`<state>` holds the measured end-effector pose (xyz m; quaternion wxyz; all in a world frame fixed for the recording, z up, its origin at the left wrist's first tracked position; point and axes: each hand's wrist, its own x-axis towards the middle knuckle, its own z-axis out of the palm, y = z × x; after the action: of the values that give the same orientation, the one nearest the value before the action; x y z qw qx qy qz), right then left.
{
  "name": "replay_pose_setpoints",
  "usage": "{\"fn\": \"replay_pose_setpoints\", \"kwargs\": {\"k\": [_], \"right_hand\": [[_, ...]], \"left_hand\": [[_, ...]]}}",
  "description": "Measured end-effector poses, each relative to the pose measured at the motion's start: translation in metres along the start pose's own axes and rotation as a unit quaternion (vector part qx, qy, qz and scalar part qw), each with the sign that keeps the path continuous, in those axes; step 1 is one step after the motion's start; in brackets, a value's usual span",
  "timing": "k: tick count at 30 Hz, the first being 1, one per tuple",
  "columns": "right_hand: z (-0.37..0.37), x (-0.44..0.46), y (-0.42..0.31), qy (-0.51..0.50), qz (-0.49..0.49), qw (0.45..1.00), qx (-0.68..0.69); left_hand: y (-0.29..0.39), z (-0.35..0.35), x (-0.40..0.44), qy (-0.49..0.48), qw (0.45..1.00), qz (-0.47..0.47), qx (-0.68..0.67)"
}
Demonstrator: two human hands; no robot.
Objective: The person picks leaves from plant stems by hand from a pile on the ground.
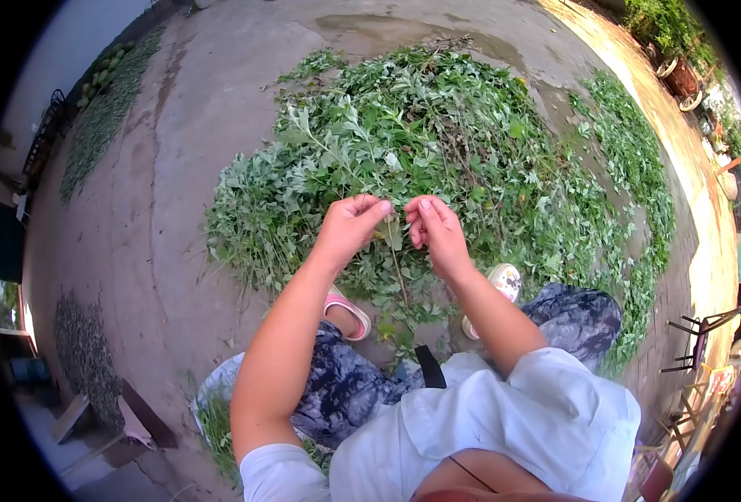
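My left hand (355,224) is closed in a pinch, thumb against forefinger, on a thin leafy stem (399,266). The stem's lower part hangs down between my two hands. My right hand (437,233) is just beside it, fingers curled and thumb pressed to the fingertips; what it pinches, if anything, is too small to make out. Beneath and beyond both hands spreads a large heap of cut green leafy stalks (471,142), with pale leaf undersides showing in places.
My feet in light clogs (504,283) stand at the heap's near edge. A strip of leaves (638,159) lies to the right, and another (111,109) along the left wall. Dark dried material (86,356) covers concrete at lower left. A small stool (701,339) stands at right.
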<state>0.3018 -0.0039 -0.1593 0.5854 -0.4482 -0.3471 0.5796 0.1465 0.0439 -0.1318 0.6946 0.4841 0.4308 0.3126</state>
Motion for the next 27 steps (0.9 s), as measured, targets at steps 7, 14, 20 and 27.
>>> {"fn": "replay_pose_setpoints", "kwargs": {"k": [7, 14, 20, 27], "right_hand": [[0.014, 0.032, -0.016, -0.106, 0.12, 0.987, -0.013], [-0.023, 0.051, 0.002, 0.102, 0.039, 0.99, 0.089], [-0.132, 0.066, 0.02, 0.327, -0.097, 0.939, 0.031], [-0.164, 0.145, 0.036, 0.282, -0.112, 0.901, -0.311]], "left_hand": [[-0.006, 0.012, -0.004, -0.041, 0.991, 0.051, 0.115], [-0.006, 0.004, -0.006, -0.008, 0.996, 0.007, 0.09], [0.002, -0.014, -0.009, 0.076, 0.994, -0.065, -0.044], [0.003, -0.017, -0.005, 0.049, 0.992, -0.106, -0.05]]}}
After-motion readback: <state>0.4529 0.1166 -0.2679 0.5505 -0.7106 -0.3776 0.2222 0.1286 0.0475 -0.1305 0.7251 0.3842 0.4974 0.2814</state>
